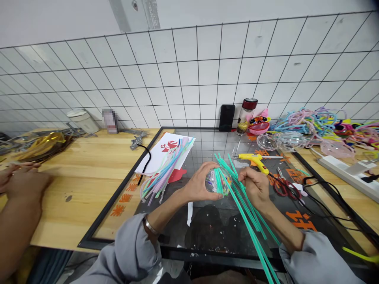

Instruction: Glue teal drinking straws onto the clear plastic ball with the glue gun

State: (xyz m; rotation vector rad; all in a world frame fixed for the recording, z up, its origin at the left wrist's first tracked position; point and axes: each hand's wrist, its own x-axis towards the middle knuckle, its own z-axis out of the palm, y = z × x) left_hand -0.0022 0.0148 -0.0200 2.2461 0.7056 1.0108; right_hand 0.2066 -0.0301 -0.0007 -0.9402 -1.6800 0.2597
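Observation:
In my left hand (199,183) is a clear plastic ball (209,182), with my fingers curled around its far side and the thumb below. Green pipe cleaners (218,182) lie across the ball's face, and long ones run from it toward the bottom edge. My right hand (256,187) is just right of the ball, its fingers closed in a pinch; whatever is between the fingertips is hidden. More green pipe cleaners (251,217) lie on the dark glass board (207,225), passing beneath and beside my right hand.
A yellow glue gun (251,157) and red-handled scissors (286,188) lie right, with black cables nearby. Pastel pipe cleaners (166,169) rest on white paper (152,159). Behind stand a phone (227,118) and bottle (246,114). A power strip (349,173) is far right; another person's arm (23,201) far left.

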